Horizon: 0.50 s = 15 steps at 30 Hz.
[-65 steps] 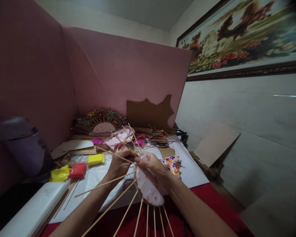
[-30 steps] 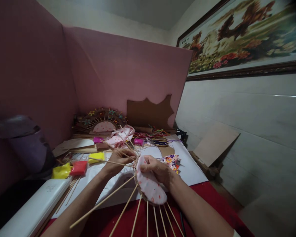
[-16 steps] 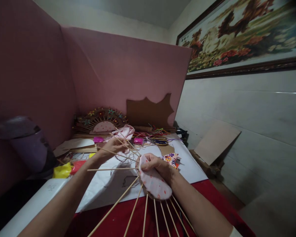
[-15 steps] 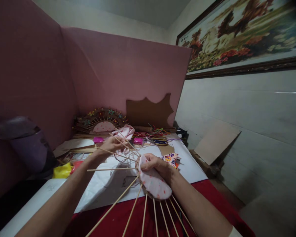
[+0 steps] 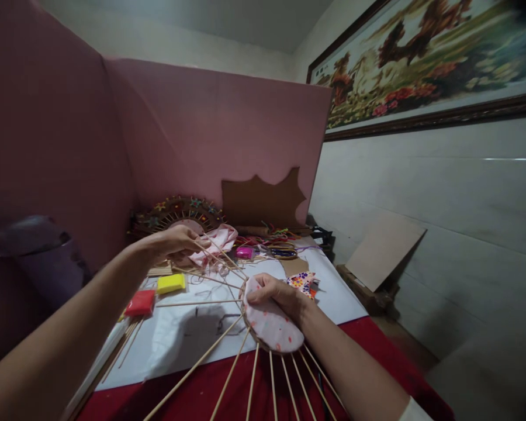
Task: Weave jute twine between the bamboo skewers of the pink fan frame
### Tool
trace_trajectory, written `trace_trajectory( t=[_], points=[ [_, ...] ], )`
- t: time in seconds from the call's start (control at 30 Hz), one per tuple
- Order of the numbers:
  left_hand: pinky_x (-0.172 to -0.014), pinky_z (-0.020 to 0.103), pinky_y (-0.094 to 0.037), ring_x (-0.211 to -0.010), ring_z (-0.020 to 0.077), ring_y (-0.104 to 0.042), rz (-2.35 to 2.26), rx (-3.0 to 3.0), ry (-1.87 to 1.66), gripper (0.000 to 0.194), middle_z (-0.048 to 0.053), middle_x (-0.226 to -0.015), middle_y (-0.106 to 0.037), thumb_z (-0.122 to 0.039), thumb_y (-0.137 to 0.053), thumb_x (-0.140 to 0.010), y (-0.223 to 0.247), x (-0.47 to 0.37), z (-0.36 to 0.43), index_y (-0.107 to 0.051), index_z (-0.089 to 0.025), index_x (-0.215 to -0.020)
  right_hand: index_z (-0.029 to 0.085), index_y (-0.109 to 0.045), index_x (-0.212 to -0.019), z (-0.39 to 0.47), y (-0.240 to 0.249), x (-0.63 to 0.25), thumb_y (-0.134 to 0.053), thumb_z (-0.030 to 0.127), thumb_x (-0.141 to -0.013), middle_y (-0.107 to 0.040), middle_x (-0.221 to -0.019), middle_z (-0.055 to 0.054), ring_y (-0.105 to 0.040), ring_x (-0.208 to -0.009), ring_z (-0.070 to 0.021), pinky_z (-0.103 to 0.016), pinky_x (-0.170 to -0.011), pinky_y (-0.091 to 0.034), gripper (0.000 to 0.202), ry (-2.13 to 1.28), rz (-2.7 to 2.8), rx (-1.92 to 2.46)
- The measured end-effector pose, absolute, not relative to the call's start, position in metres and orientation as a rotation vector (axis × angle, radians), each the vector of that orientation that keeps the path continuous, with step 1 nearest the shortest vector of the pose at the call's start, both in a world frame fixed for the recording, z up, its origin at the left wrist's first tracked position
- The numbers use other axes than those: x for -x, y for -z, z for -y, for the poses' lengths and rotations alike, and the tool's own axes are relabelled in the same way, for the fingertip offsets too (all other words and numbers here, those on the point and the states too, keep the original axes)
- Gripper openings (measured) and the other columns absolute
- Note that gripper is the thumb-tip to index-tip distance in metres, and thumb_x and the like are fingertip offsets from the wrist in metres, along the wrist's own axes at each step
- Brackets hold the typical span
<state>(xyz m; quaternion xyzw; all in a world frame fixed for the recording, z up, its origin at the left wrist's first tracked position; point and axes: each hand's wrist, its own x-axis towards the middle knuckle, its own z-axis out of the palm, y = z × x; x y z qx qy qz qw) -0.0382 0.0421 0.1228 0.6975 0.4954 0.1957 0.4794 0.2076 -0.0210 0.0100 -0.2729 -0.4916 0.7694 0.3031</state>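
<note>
My right hand (image 5: 275, 292) grips a half-round fan base covered in pale pink cloth with red spots (image 5: 274, 327), thumb on top. Thin wooden sticks (image 5: 197, 367) spread outward from its curved edge, toward the left and toward me. My left hand (image 5: 182, 241) is up by the tips of the far sticks, fingers pinched together. What lies between those fingers is too small to make out. Fine brown strands (image 5: 213, 278) loop among the far sticks. Crumpled pink cloth (image 5: 221, 240) lies just beyond.
A finished-looking decorated fan (image 5: 184, 210) leans at the back beside cut brown cardboard (image 5: 263, 202). Yellow (image 5: 170, 283), red (image 5: 140, 303) and magenta (image 5: 244, 252) packets sit on the white sheet (image 5: 333, 286). Scissors (image 5: 284, 252) and patterned cloth (image 5: 301, 283) lie right of centre.
My left hand has moved left and up, away from the base. Its forearm has swung left and up, uncovering the yellow and red packets. My right hand keeps its hold on the fan base.
</note>
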Motion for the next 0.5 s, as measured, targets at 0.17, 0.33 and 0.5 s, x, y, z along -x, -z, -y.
trace_trajectory(
  t=[0.17, 0.33, 0.5],
  points=[
    [-0.042, 0.023, -0.018, -0.041, 0.0064, -0.027, -1.124, -2.045, -0.328, 0.023, -0.004, -0.046, -0.039, -0.034, -0.071, -0.055, -0.142, 0.05, -0.054, -0.057, -0.016, -0.052, 0.007, -0.063, -0.074, 0.021, -0.007, -0.207, -0.073, 0.018, -0.053, -0.065, -0.059, -0.002, -0.058, -0.045, -0.01, -0.019, -0.045, -0.044, 0.026, -2.04, 1.329, 0.745],
    [-0.045, 0.023, -0.02, -0.044, 0.0086, -0.033, -1.297, -2.405, -0.266, 0.023, -0.003, -0.046, -0.04, -0.034, -0.069, -0.055, -0.155, 0.042, -0.065, -0.056, -0.016, -0.048, 0.007, -0.063, -0.073, 0.022, -0.008, -0.206, -0.074, 0.018, -0.052, -0.065, -0.059, -0.002, -0.057, -0.045, -0.0093, -0.018, -0.046, -0.042, 0.026, -2.03, 1.347, 0.796],
    [-0.047, 0.022, -0.021, -0.046, 0.0087, -0.035, -1.354, -2.543, -0.246, 0.018, -0.005, -0.045, -0.042, -0.029, -0.068, -0.053, -0.166, 0.021, -0.055, -0.057, -0.016, -0.047, 0.007, -0.063, -0.07, 0.021, -0.007, -0.206, -0.074, 0.017, -0.051, -0.065, -0.058, -0.002, -0.057, -0.045, -0.0093, -0.018, -0.045, -0.043, 0.024, -2.014, 1.344, 0.805]
  ],
)
